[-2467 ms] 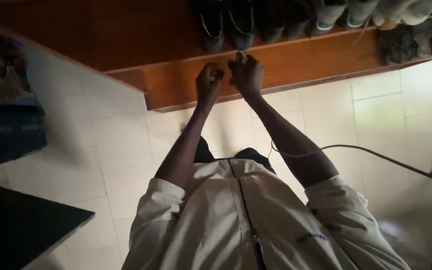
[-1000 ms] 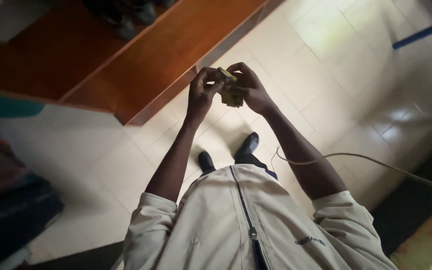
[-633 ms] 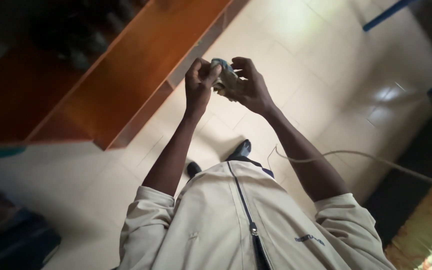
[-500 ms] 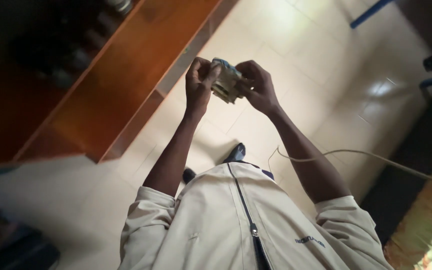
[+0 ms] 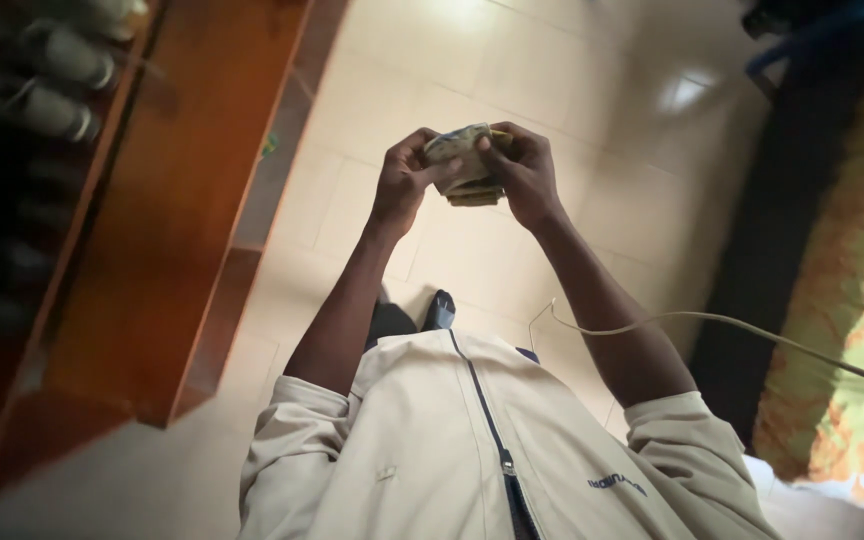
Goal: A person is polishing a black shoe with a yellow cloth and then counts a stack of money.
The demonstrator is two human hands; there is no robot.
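A: Our left hand and right hand both pinch the folded wad of paper, held at chest height above the tiled floor.
B: Agreed, grips closed on it; wad lies crosswise between them, neither hand nearer.

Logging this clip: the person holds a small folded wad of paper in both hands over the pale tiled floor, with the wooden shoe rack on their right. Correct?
One slip: the head view shows the wooden shoe rack on their left. Both the left hand and right hand do hold the small folded wad of paper over the pale tiled floor.

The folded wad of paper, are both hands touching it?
Touching. The head view shows the left hand and right hand pinching the folded wad of paper from either side, thumbs on top.
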